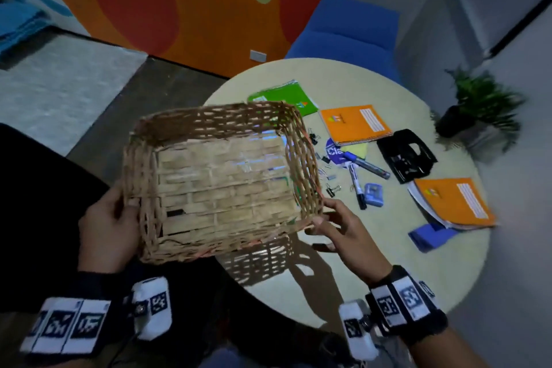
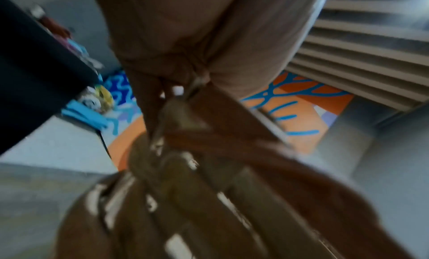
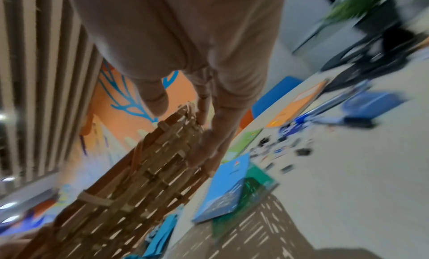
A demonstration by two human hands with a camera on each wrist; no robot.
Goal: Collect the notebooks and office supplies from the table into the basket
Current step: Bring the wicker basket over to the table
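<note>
Empty basket (image 1: pixel 221 179) is held above the surface (image 1: pixel 388 263) edge, gripped by left hand (image 1: pixel 104 230) and right hand (image 1: pixel 343 233).
Notebooks (image 1: pixel 355 124) lie uncollected; setting down is probably needed next.

A round, pale tabletop (image 1: pixel 388 263) with school things spread on it.
On it lie a green notebook (image 1: pixel 283 98), two orange notebooks (image 1: pixel 354 124), a black hole punch (image 1: pixel 406 155), markers (image 1: pixel 357 185) and small clips (image 1: pixel 333 190).
</note>
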